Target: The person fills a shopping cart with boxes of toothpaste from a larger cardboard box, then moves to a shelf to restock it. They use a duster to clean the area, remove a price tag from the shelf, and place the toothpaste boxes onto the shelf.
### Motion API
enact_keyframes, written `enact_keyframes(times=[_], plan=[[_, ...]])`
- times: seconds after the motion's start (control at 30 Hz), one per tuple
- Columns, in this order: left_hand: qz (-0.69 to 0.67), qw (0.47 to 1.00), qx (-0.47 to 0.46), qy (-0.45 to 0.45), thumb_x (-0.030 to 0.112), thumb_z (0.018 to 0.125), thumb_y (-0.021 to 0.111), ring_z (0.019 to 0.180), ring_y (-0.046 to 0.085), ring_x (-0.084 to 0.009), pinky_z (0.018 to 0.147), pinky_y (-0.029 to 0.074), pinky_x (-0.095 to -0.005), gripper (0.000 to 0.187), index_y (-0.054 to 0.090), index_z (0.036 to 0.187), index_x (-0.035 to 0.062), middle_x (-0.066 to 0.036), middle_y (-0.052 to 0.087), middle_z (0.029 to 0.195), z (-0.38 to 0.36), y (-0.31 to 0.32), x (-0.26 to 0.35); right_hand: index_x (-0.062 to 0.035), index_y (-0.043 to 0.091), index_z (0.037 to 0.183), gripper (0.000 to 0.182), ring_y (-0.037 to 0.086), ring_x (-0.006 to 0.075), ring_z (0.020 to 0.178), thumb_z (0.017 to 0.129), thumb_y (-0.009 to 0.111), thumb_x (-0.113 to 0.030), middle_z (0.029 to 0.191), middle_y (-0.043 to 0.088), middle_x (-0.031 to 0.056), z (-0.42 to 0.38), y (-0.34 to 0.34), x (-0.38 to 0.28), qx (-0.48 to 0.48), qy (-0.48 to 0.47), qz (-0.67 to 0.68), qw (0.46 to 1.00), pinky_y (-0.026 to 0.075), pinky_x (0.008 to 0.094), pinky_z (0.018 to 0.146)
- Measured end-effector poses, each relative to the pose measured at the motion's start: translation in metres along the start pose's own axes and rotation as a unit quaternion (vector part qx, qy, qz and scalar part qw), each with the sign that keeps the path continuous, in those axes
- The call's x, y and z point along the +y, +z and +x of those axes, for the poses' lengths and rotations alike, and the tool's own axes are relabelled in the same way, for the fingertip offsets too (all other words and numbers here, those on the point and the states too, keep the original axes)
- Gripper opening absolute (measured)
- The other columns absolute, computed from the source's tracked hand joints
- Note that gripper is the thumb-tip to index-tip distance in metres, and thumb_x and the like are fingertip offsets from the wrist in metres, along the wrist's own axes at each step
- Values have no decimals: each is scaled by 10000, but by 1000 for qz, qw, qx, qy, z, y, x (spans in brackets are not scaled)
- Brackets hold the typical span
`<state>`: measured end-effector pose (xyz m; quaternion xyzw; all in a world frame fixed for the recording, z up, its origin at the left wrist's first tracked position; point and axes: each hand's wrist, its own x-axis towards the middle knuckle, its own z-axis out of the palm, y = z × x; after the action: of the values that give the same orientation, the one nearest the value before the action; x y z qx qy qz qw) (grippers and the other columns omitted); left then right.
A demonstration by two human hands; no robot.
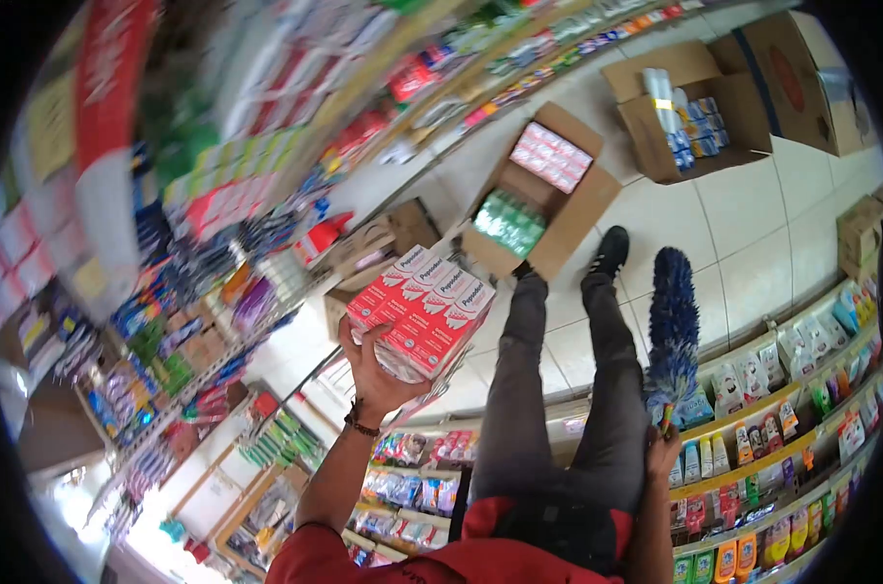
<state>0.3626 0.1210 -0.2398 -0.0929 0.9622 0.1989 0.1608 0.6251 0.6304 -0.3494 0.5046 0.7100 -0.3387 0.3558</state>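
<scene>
With left fingers (370,347) spread round one side, holds the Pepsodent boxes (427,311) near the open carton (592,209); with right fingers (663,452) curled round the handle (667,418), the duster (673,326) beside the shelves (728,418); could spill boxes through a slack grip, or topple goods (753,378) by swinging

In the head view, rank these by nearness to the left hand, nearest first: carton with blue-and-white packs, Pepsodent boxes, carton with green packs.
1. Pepsodent boxes: held in the left hand.
2. Carton with green packs: on the floor, ahead and right.
3. Carton with blue-and-white packs: on the floor, farther right.
</scene>
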Motion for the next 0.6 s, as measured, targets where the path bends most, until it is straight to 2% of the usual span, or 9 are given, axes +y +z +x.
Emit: enact_keyframes(times=[0.13, 0.17, 0.2, 0.23, 0.3, 0.33, 0.4, 0.43, 0.6], plan=[[28, 993, 49, -103, 203, 372, 969, 1333, 370, -376, 1108, 364, -492, 984, 513, 1239, 111, -181, 445, 1335, -73, -77, -23, 93, 637, 1030, 338, 626, 386, 778, 835, 661, -182, 841, 670, 245, -2, -4, -37, 58, -117, -48, 990, 484, 435, 797], [-18, 985, 64, -161, 155, 409, 961, 1335, 359, -349, 1099, 355, -481, 958, 506, 1250, 94, -162, 480, 1299, -97, -86, -42, 90, 642, 1036, 360, 620, 407, 789, 830, 662, -204, 841, 671, 256, 2, -5, -38, 60, -127, -42, 989, 482, 438, 817], [46, 984, 91, -146, 129, 525, 933, 1216, 491, -329, 1013, 451, -478, 871, 482, 1270, 85, -136, 532, 1237, -117, -97, -48, 90, 642, 1036, 360, 620, 407, 789, 830, 662, -204, 841, 671, 256, 4, -5, -35, 56, -137, -48, 988, 482, 438, 817], [-151, 942, 126, -272, 127, 561, 922, 1138, 542, -305, 945, 498, -445, 840, 478, 1272, 76, -135, 568, 1187, -142, -99, -76, 83, 650, 1036, 370, 626, 407, 801, 825, 662, -219, 847, 673, 258, 9, -4, -33, 52, -144, -49, 987, 482, 435, 819], [-419, 755, 194, -466, 87, 698, 832, 983, 656, -257, 789, 574, -339, 676, 490, 1281, 87, -65, 652, 1108, -164, -115, -82, 69, 671, 1040, 395, 649, 408, 839, 814, 664, -255, 880, 690, 267, 4, -7, -43, 28, -145, -79, 986, 482, 432, 828], [-444, 694, 168, -541, 223, 785, 759, 1083, 659, -278, 847, 573, -393, 541, 543, 1271, 124, -24, 666, 1142, -180, -120, -111, 69, 671, 1040, 395, 649, 408, 839, 814, 664, -255, 880, 690, 267, 6, -6, -37, 26, -153, -83, 984, 482, 432, 828], [-720, 456, 47, -521, 407, 826, 691, 1159, 635, -289, 909, 550, -470, 531, 588, 1292, 173, -26, 663, 1237, -199, -130, -140, 68, 636, 914, 312, 623, 352, 774, 811, 660, -225, 843, 675, 225, -2, 0, -40, 17, -119, -79, 990, 469, 428, 775], [-747, 434, 33, -503, 544, 857, 591, 1218, 598, -324, 996, 488, -540, 588, 607, 1321, 184, -70, 634, 1334, -202, -130, -137, 68, 636, 914, 312, 623, 352, 774, 811, 660, -225, 843, 675, 225, -15, 2, -45, 21, -123, -79, 989, 469, 428, 775], [-714, 457, 84, -523, 650, 872, 502, 1279, 546, -364, 1069, 403, -603, 721, 567, 1403, 166, -116, 604, 1384, -226, -100, -156, 71, 678, 1082, 494, 649, 440, 992, 788, 669, -326, 1023, 684, 301, -39, 22, -33, 59, -102, -152, 981, 472, 450, 906]])
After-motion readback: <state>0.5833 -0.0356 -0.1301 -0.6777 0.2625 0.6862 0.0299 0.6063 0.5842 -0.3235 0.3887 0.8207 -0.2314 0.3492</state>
